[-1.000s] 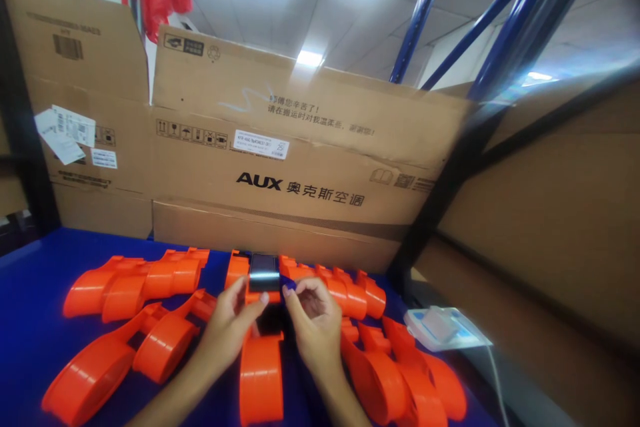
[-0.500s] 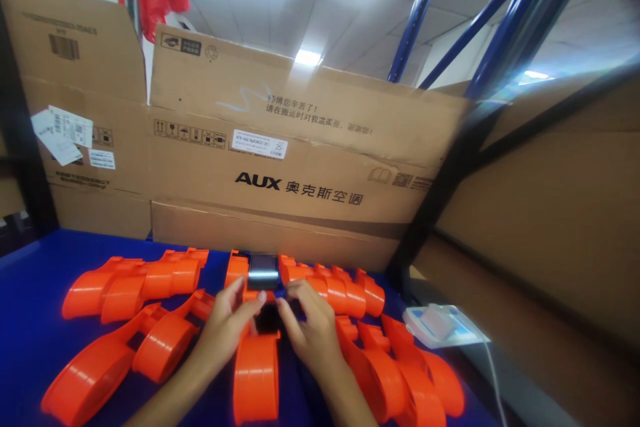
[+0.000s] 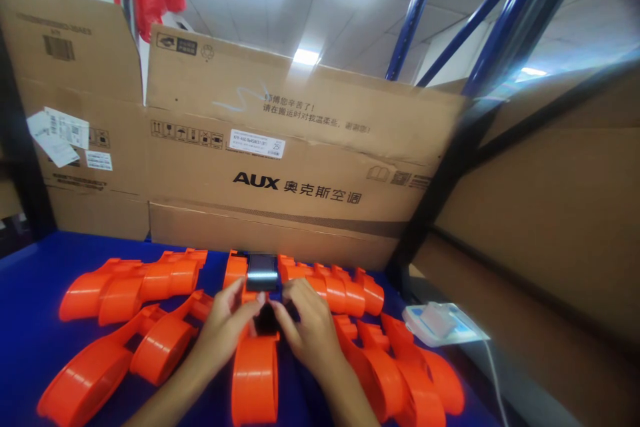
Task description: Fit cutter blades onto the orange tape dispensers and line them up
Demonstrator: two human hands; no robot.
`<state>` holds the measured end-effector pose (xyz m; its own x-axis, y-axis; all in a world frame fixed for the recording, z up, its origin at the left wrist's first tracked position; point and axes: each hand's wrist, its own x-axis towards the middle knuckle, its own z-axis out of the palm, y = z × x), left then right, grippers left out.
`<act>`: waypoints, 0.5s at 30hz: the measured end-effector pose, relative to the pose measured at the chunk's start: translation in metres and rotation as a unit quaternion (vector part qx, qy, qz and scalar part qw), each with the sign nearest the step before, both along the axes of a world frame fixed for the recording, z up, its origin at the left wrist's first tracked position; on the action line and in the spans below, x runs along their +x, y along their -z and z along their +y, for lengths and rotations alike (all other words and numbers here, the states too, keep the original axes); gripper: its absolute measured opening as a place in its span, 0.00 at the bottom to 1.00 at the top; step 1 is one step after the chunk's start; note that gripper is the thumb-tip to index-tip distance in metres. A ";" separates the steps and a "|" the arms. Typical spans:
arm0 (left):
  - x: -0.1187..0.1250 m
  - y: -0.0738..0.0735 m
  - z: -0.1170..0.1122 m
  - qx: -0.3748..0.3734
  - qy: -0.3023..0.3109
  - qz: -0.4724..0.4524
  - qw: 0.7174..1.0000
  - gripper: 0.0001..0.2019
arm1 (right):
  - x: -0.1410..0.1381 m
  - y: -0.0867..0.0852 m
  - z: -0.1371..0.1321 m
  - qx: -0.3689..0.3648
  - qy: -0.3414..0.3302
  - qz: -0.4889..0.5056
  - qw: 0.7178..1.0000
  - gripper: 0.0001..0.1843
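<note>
My left hand (image 3: pixel 233 317) is closed, thumb and fingers on an orange plastic piece (image 3: pixel 253 295) just below a black ribbed roll (image 3: pixel 263 272). To its right, my right hand (image 3: pixel 307 323) has its fingers curled and thumb pointing inward; what sits in its fingertips is too small or hidden to name. Between the hands is a dark object (image 3: pixel 266 319), partly covered. Directly below them stands an orange ring-shaped holder (image 3: pixel 255 380). Another orange holder (image 3: pixel 235 270) touches the roll's left side.
Rows of orange ring-shaped holders lie on the blue surface (image 3: pixel 25 287), left (image 3: pixel 165 347) and right (image 3: pixel 385 373). A white box with a cable (image 3: pixel 445 325) is at the right. A cardboard panel (image 3: pixel 200 173) stands behind, beside a dark post (image 3: pixel 425 213).
My right hand's fingers have shifted slightly left and down, and the small blue bit at its fingertips no longer shows clearly. My left hand stays nearly in place.
</note>
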<state>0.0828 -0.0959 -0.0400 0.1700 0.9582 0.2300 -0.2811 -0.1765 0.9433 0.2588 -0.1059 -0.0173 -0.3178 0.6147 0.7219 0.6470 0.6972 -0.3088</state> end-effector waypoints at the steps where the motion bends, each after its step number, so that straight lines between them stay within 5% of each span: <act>1: 0.000 0.000 0.000 -0.001 0.002 -0.001 1.000 0.14 | 0.000 0.000 0.000 -0.005 -0.002 0.002 1.000 0.10; 10: -0.003 -0.005 0.002 -0.028 0.019 -0.016 0.999 0.14 | -0.004 -0.007 -0.006 -0.066 -0.032 0.067 0.995 0.11; 15: -0.003 -0.011 0.000 -0.081 0.034 -0.084 0.993 0.19 | -0.004 -0.006 -0.007 -0.127 -0.110 0.205 0.964 0.09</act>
